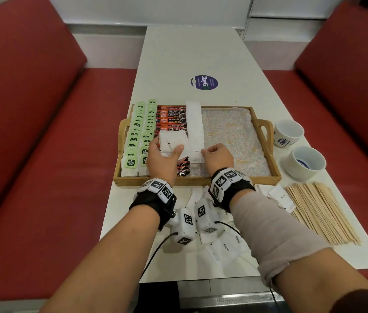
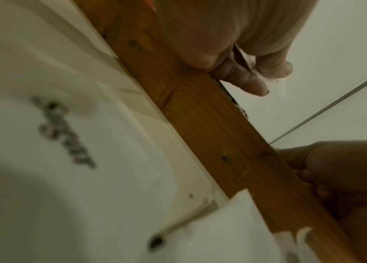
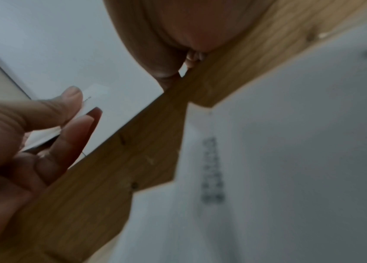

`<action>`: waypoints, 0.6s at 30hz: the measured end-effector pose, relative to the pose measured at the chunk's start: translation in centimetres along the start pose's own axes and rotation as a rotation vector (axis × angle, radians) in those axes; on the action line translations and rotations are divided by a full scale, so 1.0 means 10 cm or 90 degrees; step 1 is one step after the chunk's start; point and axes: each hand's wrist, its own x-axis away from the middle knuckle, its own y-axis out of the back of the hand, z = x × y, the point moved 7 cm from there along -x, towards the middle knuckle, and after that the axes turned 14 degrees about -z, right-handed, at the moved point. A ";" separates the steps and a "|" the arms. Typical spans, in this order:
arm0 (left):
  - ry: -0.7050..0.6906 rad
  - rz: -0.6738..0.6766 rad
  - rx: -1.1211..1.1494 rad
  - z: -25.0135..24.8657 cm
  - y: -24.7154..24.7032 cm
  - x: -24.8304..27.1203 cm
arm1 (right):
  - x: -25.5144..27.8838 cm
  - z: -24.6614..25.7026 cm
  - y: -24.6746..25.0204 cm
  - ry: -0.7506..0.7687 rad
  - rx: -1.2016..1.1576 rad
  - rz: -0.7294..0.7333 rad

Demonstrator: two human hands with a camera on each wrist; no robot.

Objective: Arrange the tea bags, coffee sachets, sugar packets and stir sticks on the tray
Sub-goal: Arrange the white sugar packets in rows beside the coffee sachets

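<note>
Nearest, loose sugar packets lie on the table, stir sticks fanned at right. Beyond, over the tray: left hand pinches a small stack of packets above the coffee sachets; right hand, fingers curled, pinches the near end of the sugar row. Tea bags fill the tray's left side. Two cups stand right of the tray.

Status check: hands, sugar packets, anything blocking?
Left hand holds a small stack of sugar packets over the coffee sachets. Right hand pinches the sugar row's nearest packet. Tray's right half bare; nothing blocking.
</note>
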 end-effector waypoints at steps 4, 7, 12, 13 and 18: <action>0.009 0.017 0.010 0.02 -0.01 -0.01 | 0.05 0.04 0.04 0.039 -0.139 0.014; 0.003 0.041 0.014 0.00 -0.03 0.01 | 0.13 0.07 0.03 0.038 -0.254 0.102; 0.004 0.090 0.003 0.00 -0.07 0.01 | 0.21 0.11 -0.05 -0.021 -0.376 0.209; 0.005 0.097 0.001 0.00 -0.08 0.01 | 0.21 0.10 -0.07 -0.046 -0.403 0.228; 0.005 0.099 0.010 0.04 -0.10 -0.02 | 0.12 0.06 -0.03 -0.029 -0.366 0.176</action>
